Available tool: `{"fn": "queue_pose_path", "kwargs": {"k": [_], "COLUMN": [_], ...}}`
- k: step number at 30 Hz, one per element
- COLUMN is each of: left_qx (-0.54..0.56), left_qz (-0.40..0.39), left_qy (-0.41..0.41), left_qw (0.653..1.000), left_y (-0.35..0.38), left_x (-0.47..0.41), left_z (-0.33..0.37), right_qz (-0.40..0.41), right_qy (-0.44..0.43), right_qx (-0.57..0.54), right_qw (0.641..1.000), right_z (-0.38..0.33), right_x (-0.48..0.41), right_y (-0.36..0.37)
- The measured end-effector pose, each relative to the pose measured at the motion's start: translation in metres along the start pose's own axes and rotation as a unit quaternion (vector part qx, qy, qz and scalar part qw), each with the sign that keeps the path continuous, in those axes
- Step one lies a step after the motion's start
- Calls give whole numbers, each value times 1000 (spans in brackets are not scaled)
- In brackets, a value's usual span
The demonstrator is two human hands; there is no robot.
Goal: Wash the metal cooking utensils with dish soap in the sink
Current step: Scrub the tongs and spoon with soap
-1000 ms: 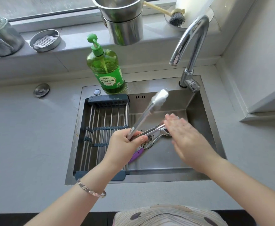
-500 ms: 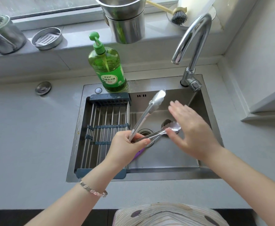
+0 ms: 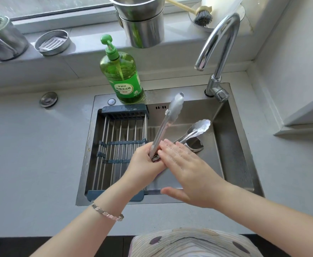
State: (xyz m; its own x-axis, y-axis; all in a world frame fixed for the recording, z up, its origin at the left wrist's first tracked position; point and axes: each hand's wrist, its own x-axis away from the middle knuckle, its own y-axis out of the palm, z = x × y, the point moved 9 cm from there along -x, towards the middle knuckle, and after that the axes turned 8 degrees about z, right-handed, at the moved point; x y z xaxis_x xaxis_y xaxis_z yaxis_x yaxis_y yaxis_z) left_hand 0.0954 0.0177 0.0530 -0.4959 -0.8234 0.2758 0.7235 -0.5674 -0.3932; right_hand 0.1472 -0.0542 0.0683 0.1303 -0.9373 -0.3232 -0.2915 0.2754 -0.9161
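Your right hand (image 3: 187, 169), open flat, has slid back to the tongs' (image 3: 170, 125) hinge; left hand (image 3: 144, 164) grips it. Soaping continues; tap (image 3: 220, 52) dry.

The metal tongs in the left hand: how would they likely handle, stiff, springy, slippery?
The tongs look like thin polished steel, so probably light and stiff along each arm. The arms splay apart from the left hand, suggesting they spring open unless squeezed. Shiny metal over a sink may be slippery if soapy; the right hand lies flat across the lower arm.
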Motion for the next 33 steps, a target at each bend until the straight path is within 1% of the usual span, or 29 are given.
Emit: {"fn": "queue_pose_path", "kwargs": {"k": [2,4,5,9,10,12,13,14,16,17,18,19,20,21,22,23,24,25,26,28,31,33], "left_qx": [1,-6,1,42,53,81,106,139,182,185,183,178,175,172,170,165,158,149,133,97,78,74], "left_qz": [-17,-30,-36,-60,-65,-81,-90,-101,-122,-128,-128,-122,-116,-112,-108,-105,-102,-101,-100,-104,-106,-107], "left_qy": [-9,-26,-31,-51,-61,-90,-113,-136,-160,-166,-174,-184,-194,-200,-202,-200,-198,-194,-186,-166,-160,-170], "left_qw": [1000,999,999,996,995,989,984,976,962,960,959,959,958,958,959,960,962,964,968,976,978,977], "left_y": [1,2,3,10,10,13,15,17,22,23,23,23,21,20,19,18,18,18,19,23,27,26], "left_x": [-1,-2,-2,0,0,-1,-1,1,3,5,5,5,5,5,4,4,4,4,4,4,7,8], "left_z": [-3,-6,-7,-7,-9,-14,-16,-17,-19,-20,-22,-26,-29,-31,-32,-32,-33,-33,-33,-31,-31,-33], "right_qz": [4,11,15,22,27,39,43,43,31,31,44,71,105,149,189,205,182,153,121,89,119,133], "right_qy": [4,46,50,-30,-23,22,30,19,-33,-59,-67,-45,20,121,251,374,463,505,515,526,585,623], "right_qx": [17,15,7,-15,-8,5,6,2,-23,-45,-74,-111,-166,-231,-307,-400,-489,-557,-586,-604,-580,-576], "right_qw": [1000,999,999,999,999,999,999,999,999,997,994,990,980,954,898,811,717,641,614,592,553,512], "right_z": [9,22,20,-6,1,19,22,19,3,-2,0,9,24,43,64,77,79,74,67,53,51,56], "right_x": [-1,-3,-3,-1,-2,-4,-4,-4,0,3,4,5,5,8,16,25,32,33,28,17,15,18], "right_y": [-2,-4,-5,-1,-4,-9,-10,-9,-3,-3,-6,-12,-19,-26,-26,-15,5,22,33,44,51,51]}}
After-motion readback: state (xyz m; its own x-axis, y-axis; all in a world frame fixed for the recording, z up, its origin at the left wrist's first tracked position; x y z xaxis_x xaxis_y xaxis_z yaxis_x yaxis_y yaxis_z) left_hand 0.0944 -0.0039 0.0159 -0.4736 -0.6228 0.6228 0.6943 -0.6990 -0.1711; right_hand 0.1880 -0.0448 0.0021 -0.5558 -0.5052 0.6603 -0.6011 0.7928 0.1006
